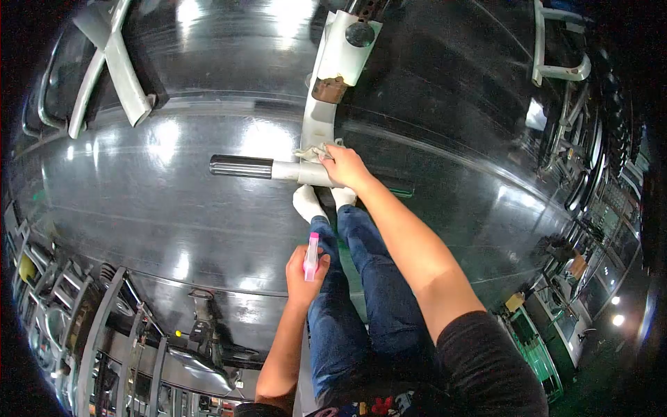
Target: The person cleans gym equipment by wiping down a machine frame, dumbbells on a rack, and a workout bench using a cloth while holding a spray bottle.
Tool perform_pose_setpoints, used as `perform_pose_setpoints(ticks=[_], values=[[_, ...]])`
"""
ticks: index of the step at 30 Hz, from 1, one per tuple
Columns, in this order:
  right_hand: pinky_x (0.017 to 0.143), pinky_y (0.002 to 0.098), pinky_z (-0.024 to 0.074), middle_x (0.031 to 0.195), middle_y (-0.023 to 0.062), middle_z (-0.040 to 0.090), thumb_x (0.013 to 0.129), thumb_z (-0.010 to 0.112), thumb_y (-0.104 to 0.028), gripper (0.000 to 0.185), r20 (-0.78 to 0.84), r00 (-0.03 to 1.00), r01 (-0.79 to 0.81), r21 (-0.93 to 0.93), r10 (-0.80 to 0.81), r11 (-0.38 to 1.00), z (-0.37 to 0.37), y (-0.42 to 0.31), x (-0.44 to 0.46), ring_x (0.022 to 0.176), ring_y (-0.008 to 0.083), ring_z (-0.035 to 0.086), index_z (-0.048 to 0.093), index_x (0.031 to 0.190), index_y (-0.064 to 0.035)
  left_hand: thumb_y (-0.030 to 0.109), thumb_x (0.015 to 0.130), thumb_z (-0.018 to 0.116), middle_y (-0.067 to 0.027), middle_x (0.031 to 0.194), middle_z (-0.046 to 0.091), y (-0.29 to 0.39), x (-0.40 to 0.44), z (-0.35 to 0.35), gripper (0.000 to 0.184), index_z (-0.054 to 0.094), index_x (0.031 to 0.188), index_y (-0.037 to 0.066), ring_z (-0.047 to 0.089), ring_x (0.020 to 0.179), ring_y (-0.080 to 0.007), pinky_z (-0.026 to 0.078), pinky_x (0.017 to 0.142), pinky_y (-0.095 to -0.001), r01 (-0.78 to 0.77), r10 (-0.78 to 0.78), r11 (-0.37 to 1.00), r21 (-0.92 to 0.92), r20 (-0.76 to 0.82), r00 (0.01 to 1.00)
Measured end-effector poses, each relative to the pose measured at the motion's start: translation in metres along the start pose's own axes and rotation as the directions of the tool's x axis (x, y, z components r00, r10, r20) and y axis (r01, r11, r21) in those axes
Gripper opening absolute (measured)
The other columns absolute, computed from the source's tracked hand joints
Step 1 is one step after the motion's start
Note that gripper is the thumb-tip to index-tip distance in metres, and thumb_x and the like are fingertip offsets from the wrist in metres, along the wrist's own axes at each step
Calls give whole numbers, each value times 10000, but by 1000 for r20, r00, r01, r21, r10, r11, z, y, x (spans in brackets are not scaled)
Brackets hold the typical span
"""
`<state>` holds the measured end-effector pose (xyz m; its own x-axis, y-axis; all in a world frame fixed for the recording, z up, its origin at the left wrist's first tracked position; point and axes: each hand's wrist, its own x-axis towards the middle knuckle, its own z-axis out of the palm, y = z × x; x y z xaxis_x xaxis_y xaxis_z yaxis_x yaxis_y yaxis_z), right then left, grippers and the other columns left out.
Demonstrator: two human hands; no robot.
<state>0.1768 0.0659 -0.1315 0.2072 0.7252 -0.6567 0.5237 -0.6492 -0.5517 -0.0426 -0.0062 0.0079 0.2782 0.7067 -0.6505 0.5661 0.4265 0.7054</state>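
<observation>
In my left hand [297, 279] is a small see-through bottle with a pink top [312, 258], gripped upright in front of my legs. My right hand [349, 169] reaches forward and presses a pale crumpled cloth [313, 152] against the white metal frame [319, 125], where its upright meets a crossbar. A black ribbed grip [241, 166] sticks out from the crossbar's left end. The bar's right end is partly hidden behind my right hand and forearm. My feet in white socks [307, 202] stand close behind the crossbar.
Crossed white metal legs [114, 73] stand at the upper left, and another white frame [559, 72] is at the upper right. Gym machines [201, 340] line the lower left. More equipment and a green-lit frame [533, 344] are on the right. The dark floor [174, 215] looks glossy.
</observation>
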Motion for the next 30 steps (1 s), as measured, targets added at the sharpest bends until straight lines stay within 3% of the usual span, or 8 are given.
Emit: perform_pose_setpoints(ticks=[5, 7, 15, 18, 20, 23, 25, 30], values=[[856, 492, 503, 1098, 227, 642, 861, 594, -235, 319, 99, 991, 93, 15, -94, 996, -18, -3, -23, 968, 418, 627, 633, 1116, -48, 117, 787, 746, -107, 819, 634, 6, 1, 6, 200, 611, 909, 34, 620, 719, -247, 494, 678, -344, 30, -30, 996, -88, 1, 1000], [853, 492, 507, 1085, 225, 645, 860, 604, -253, 331, -118, 937, 334, 24, -329, 942, 2, 18, -16, 951, 420, 630, 639, 1126, -58, 108, 794, 741, -72, 798, 619, 6, 7, 8, 193, 614, 924, 42, 585, 690, -174, 479, 647, -306, 7, -6, 995, -101, 4, 1000], [878, 471, 490, 1051, 234, 659, 919, 580, -308, 318, 200, 979, -23, -45, 31, 999, 14, 34, 81, 1003, 417, 622, 638, 1132, -79, 118, 807, 738, -25, 761, 578, 11, 38, 17, 193, 620, 941, 45, 524, 643, -90, 443, 595, -262, -60, 58, 996, -59, -31, 998], [949, 458, 461, 1178, 239, 623, 936, 529, -283, 381, 238, 971, -4, -116, 31, 993, 30, 48, 112, 1101, 408, 587, 579, 1235, -52, 125, 807, 739, -23, 762, 573, 7, 46, 17, 195, 617, 936, 44, 514, 644, -91, 436, 593, -262, -81, 79, 995, -55, -33, 996], [953, 458, 460, 1185, 238, 620, 937, 522, -274, 380, 141, 989, 69, -148, -48, 987, 53, 70, 126, 1109, 407, 583, 575, 1244, -58, 78, 758, 748, -114, 867, 638, 3, 48, 17, 219, 599, 910, 29, 622, 751, -274, 493, 699, -349, 10, -10, 996, -85, -4, 1000], [953, 470, 461, 1164, 239, 626, 931, 517, -245, 347, 32, 999, 46, -135, -42, 990, 49, 64, 122, 1098, 411, 584, 593, 1216, -62, 86, 759, 750, -117, 865, 636, -3, 43, 17, 226, 603, 920, 23, 624, 748, -269, 493, 694, -343, 76, -76, 991, -110, -4, 997], [943, 480, 460, 1135, 243, 629, 922, 529, -237, 305, 211, 977, 42, -182, -2, 982, 29, 48, 111, 1084, 409, 585, 617, 1142, -43, 84, 762, 747, -118, 865, 635, 6, 39, 14, 224, 605, 924, 22, 622, 744, -268, 492, 692, -341, 66, -66, 994, -86, 13, 998], [747, 529, 519, 809, 228, 660, 837, 592, -201, 185, 133, 949, 302, -139, -285, 943, -21, 9, 10, 799, 437, 643, 634, 934, -49, 89, 772, 743, -122, 873, 634, 38, 27, 2, 218, 612, 932, 23, 621, 754, -277, 492, 697, -342, 18, -17, 1000, -18, 58, 998]])
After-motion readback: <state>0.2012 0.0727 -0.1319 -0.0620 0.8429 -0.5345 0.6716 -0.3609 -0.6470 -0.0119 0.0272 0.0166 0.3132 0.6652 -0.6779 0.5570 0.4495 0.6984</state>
